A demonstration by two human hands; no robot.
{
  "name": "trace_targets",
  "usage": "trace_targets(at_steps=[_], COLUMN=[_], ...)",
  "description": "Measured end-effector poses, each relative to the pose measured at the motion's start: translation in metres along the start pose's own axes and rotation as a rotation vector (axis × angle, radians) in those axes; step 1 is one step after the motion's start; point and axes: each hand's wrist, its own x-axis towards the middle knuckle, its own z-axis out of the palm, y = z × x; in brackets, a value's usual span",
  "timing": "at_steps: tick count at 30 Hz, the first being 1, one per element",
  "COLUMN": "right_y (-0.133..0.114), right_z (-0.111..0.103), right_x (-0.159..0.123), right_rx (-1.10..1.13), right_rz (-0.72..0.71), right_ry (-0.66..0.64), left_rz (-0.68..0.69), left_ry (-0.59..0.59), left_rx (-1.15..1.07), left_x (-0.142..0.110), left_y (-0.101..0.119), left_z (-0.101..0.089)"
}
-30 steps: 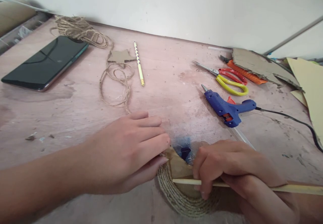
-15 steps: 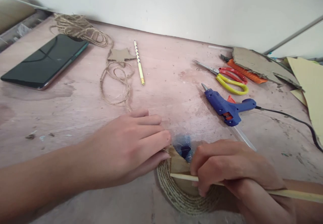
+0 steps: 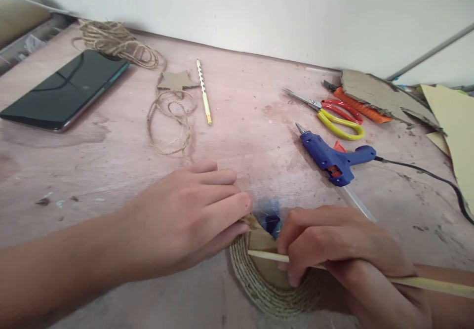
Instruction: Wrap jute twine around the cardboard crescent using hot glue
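A round cardboard piece [image 3: 276,269] lies low in the middle, its curved edge covered with rows of jute twine [image 3: 255,287]. At its upper left, my left hand [image 3: 200,210] is closed, thumb and fingertips pinching the twine by the cardboard edge. A slack length of twine runs from under those fingers up the table. My right hand [image 3: 344,250] is closed around a thin wooden stick [image 3: 268,256]. The stick's tip rests against the inner row of twine, and the right fingertips touch the cardboard. The right hand covers the piece's right side.
Beyond my right hand lie a blue glue gun [image 3: 329,158] with a black cord and red-yellow scissors [image 3: 329,114]. Cardboard scraps [image 3: 385,94] partly cover an orange cutter [image 3: 363,105]. A pencil [image 3: 203,92], cardboard star [image 3: 177,82], twine bundle [image 3: 114,42] and phone [image 3: 64,92] lie farther back.
The stick's tip has shifted slightly left and up along the inner twine, and my right hand has moved a little with it. My left hand keeps its pinch in place.
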Motion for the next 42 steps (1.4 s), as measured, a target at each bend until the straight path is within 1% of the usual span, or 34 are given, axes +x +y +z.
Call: trace_targets(at_steps=[4,10,16,23,27,31,36,42], right_y=[0.000,0.003,0.002,0.004,0.004,0.003,0.002,0.001], right_z=[0.001,0.000,0.001,0.002,0.001,0.000,0.001,0.001], right_x=[0.001,-0.005,-0.004,0.004,0.007,0.004,0.000,0.000], right_rx=[-0.004,0.049,0.040,-0.023,-0.057,-0.045,0.000,-0.008], right_rz=[-0.034,0.031,0.032,-0.051,-0.067,-0.048,0.018,0.032], right_ry=[-0.002,0.052,0.042,0.004,0.014,0.034,0.053,0.049], left_rz=[0.003,-0.003,-0.004,-0.006,-0.015,-0.017,-0.002,0.009], left_ry=[0.011,0.006,-0.002,-0.014,-0.011,-0.004,-0.004,-0.011], left_rx=[-0.003,-0.011,-0.029,-0.014,-0.030,-0.042,-0.041,-0.046], left_x=[-0.001,0.000,0.000,0.003,0.003,0.001,0.001,0.003], left_y=[-0.001,-0.002,-0.001,-0.001,-0.001,0.000,-0.001,-0.001], left_z=[0.000,0.000,-0.001,0.000,0.000,-0.001,-0.002,-0.001])
